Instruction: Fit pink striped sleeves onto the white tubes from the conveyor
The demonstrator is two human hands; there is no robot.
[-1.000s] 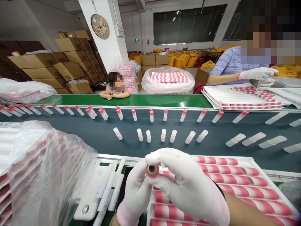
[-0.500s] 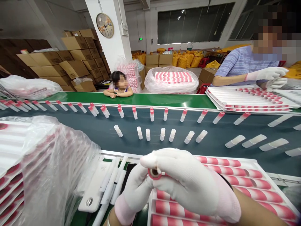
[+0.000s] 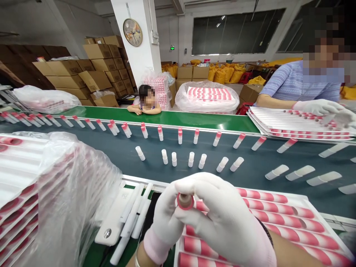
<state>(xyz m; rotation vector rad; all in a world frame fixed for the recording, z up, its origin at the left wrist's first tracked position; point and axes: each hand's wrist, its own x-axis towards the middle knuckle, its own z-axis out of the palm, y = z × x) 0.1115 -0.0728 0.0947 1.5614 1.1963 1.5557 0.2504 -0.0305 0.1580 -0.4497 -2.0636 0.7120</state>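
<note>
Right hand (image 3: 225, 218): gloved in white, at the lower centre of the frame, its fingers wrapped over a pink tube (image 3: 185, 201) and closed on it.
Left hand (image 3: 167, 222): also gloved, just left of the right hand, fingertips pinched on the near end of the same tube.
Pink tube: small and round, its open pink-rimmed end turned toward the camera, held above the tray between both hands; most of its length is hidden by the right hand.
How it handles: it looks light, hard and smooth, probably thin plastic. It would likely slip in a loose pinch and could mark or crack under a hard squeeze. The body just behind the rim looks the best place to hold it, with the fingers spread around it.
Tray (image 3: 303, 202): white, at the lower right under the hands, with pink and white tubes lying side by side in its grooves.
Bagged stack (image 3: 55, 193): trays under clear plastic film, at the lower left.
Belt (image 3: 250, 178): dark, running across the middle of the frame; white caps (image 3: 190, 159) stand in a near row and pink-topped sticks (image 3: 180, 136) in a far row.
White strips (image 3: 130, 218): long flat pieces lying left of the hands.
Another person (image 3: 300, 83): at the upper right, gloved hands over a stack of white trays.
Background: a clock (image 3: 132, 32) on a pillar and cardboard boxes at the upper left.
</note>
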